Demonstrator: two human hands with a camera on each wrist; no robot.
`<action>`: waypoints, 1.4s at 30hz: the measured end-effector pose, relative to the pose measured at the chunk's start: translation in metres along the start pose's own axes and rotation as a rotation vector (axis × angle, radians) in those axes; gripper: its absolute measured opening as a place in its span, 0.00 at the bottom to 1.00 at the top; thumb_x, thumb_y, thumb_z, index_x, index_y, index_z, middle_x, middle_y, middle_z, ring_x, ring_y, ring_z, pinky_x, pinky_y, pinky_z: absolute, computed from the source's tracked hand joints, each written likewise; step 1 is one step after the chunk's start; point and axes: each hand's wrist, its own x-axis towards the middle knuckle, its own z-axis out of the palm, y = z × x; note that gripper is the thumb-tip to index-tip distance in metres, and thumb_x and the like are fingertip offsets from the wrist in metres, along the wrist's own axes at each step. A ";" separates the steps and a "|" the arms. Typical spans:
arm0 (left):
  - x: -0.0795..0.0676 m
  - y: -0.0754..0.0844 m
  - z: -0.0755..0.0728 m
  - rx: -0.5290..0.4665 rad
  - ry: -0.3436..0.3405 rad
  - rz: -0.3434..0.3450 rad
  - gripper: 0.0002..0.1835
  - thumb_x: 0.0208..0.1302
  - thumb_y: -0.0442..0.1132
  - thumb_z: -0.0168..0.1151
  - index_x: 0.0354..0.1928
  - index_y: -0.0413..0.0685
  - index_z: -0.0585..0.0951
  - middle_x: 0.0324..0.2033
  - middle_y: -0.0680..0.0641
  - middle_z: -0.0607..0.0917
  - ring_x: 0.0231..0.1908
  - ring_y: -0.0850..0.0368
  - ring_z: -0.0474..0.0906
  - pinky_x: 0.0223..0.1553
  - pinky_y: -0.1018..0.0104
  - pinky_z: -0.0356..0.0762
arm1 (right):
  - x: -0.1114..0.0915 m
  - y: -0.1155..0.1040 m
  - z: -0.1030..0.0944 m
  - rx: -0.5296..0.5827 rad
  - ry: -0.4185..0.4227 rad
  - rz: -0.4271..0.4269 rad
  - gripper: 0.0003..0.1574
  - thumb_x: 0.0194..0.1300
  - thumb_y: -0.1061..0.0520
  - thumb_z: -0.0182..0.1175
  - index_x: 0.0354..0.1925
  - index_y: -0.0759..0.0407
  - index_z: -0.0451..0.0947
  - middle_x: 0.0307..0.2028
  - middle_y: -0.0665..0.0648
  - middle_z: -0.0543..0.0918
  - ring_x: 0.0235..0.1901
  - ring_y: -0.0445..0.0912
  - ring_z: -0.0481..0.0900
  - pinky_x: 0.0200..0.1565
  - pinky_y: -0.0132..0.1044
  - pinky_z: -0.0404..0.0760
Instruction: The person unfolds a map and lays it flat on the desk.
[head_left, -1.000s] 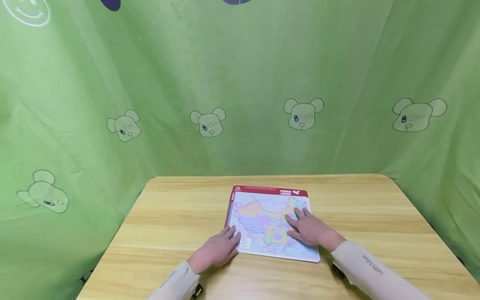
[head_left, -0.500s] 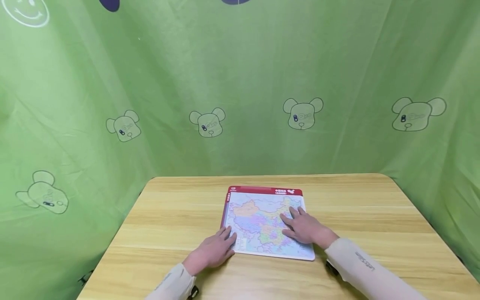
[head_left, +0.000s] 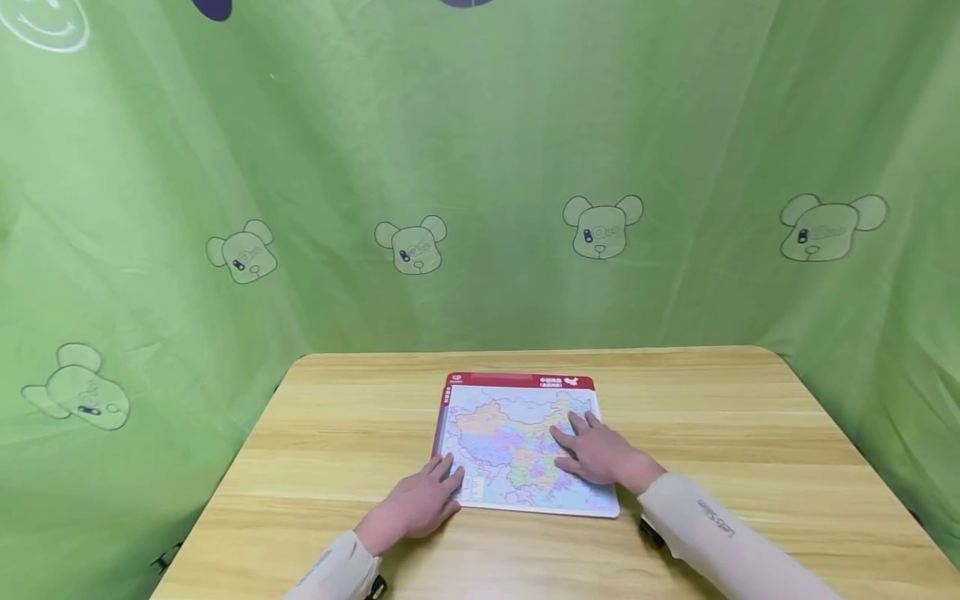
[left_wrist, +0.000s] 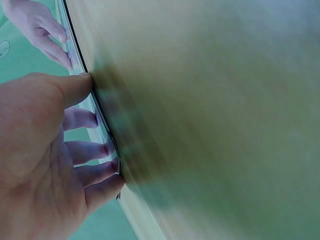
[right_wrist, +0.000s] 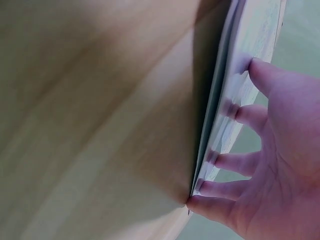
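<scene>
A rectangular map sheet point(head_left: 495, 425), coloured by region with a red band along its far edge, lies flat on the wooden table. My left hand point(head_left: 416, 504) rests at its near left corner, fingertips on the map and thumb right at the near edge. In the left wrist view that hand point(left_wrist: 40, 145) has extended fingers along the edge. Spread across the right part of the map, my right hand point(head_left: 600, 452) presses with its fingertips. The right wrist view shows the sheet's edge point(right_wrist: 227, 55) slightly raised, with a dark gap below, and the right hand's fingers point(right_wrist: 235, 162) on top.
The table point(head_left: 750, 433) has pale wood grain and rounded far corners. Behind and beside it hangs a green curtain point(head_left: 495, 292) printed with bear heads. Both forearms wear light sleeves point(head_left: 712, 533), with dark wrist-worn devices beneath them.
The map has slid a little to the left across the table, and both hands have moved with it. Their fingers keep the same places on it.
</scene>
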 end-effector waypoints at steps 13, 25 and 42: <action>-0.005 0.002 -0.003 0.004 0.002 -0.011 0.29 0.72 0.54 0.45 0.70 0.49 0.64 0.69 0.40 0.59 0.68 0.42 0.56 0.65 0.53 0.60 | 0.005 -0.001 0.001 -0.003 -0.002 -0.007 0.37 0.70 0.40 0.48 0.68 0.59 0.63 0.66 0.76 0.56 0.63 0.76 0.52 0.62 0.64 0.57; -0.010 -0.003 -0.003 -0.031 0.002 -0.032 0.30 0.71 0.53 0.46 0.70 0.49 0.63 0.69 0.40 0.59 0.68 0.42 0.55 0.65 0.52 0.59 | 0.010 -0.006 0.000 -0.024 0.002 -0.038 0.37 0.71 0.40 0.48 0.68 0.59 0.63 0.66 0.76 0.57 0.62 0.76 0.53 0.62 0.63 0.57; -0.011 -0.009 0.000 -0.032 0.005 -0.022 0.29 0.71 0.54 0.45 0.70 0.49 0.63 0.69 0.41 0.59 0.68 0.43 0.55 0.64 0.52 0.60 | 0.012 -0.012 -0.001 -0.038 -0.030 -0.006 0.38 0.71 0.38 0.45 0.70 0.56 0.60 0.67 0.74 0.55 0.64 0.73 0.52 0.63 0.62 0.56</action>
